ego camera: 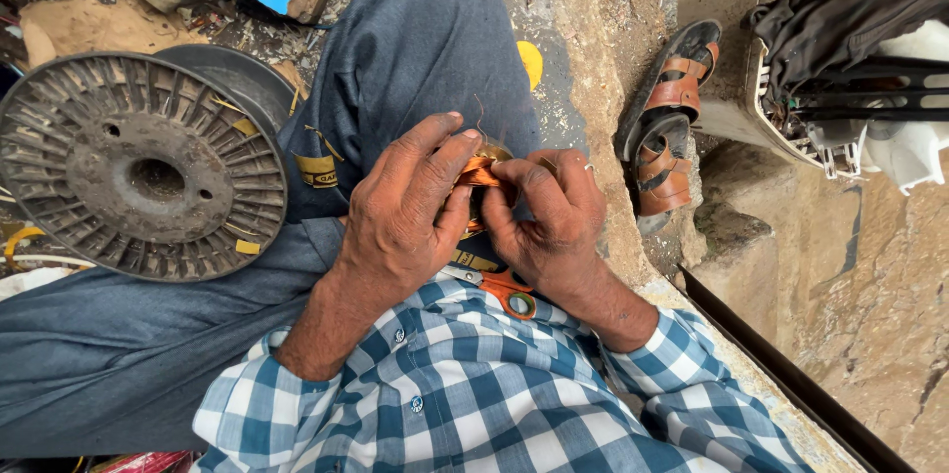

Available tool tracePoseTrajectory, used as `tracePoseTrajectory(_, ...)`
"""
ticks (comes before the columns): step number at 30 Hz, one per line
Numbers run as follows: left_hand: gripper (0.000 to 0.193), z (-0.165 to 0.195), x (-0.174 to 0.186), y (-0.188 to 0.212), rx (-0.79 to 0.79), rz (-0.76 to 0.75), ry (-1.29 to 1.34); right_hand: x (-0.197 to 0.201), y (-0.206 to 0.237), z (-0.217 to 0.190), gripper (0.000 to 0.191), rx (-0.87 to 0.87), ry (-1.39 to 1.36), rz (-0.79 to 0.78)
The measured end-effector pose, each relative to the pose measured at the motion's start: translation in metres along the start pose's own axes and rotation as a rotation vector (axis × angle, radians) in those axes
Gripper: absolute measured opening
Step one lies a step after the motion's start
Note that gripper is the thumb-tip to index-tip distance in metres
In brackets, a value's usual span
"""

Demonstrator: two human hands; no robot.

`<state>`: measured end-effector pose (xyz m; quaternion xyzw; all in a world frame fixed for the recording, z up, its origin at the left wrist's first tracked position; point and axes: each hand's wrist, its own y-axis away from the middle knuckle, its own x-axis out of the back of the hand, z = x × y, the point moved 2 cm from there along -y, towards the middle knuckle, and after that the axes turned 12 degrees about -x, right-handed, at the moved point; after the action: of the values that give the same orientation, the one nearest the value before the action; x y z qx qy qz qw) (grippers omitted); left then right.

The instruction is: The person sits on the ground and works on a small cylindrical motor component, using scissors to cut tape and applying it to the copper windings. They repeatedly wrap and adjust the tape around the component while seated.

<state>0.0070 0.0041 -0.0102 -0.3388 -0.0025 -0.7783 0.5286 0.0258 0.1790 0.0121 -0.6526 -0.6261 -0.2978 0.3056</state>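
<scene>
At the centre of the frame, a small copper wire coil (481,174) is resting over the person's knee, pinched between both hands: the left hand (403,208) is closing fingers and thumb on it, the right hand (549,211) gripping its other side. Orange-handled scissors (510,294) are lying just below. A ribbed grey spool (141,165) is sitting at left, brown sandals (667,122) at right beside a stone ledge (850,275).

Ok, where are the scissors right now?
In the head view, the orange-handled scissors lie in the person's lap at centre, just below the two hands, against the checked shirt under the right hand.
</scene>
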Motion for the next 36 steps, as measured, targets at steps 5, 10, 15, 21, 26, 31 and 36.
tracePoseTrajectory(5,0.047,-0.002,0.000,0.004,0.013,0.026,0.028,-0.005,0.000,0.003,0.029,0.041,-0.020,0.000)
tracePoseTrajectory(10,0.042,-0.003,0.001,0.001,0.021,0.040,0.049,-0.006,0.000,0.007,0.028,0.090,-0.047,-0.022)
tracePoseTrajectory(15,0.029,0.001,0.017,-0.001,0.093,0.083,0.218,-0.005,-0.002,0.007,0.027,0.106,-0.027,-0.010)
tracePoseTrajectory(21,0.013,0.003,0.023,-0.013,0.101,0.033,0.112,-0.003,0.000,0.000,0.026,0.051,-0.017,-0.013)
tracePoseTrajectory(26,0.011,0.005,0.017,-0.020,0.080,0.003,0.020,-0.004,0.001,-0.001,0.024,-0.046,-0.024,-0.022)
tracePoseTrajectory(31,0.013,0.001,0.014,-0.019,0.085,-0.014,0.027,-0.010,-0.001,0.004,0.026,0.024,-0.055,-0.036)
tracePoseTrajectory(36,0.011,0.000,0.012,-0.013,0.073,-0.021,0.028,-0.011,-0.003,0.014,0.033,0.240,-0.077,-0.050)
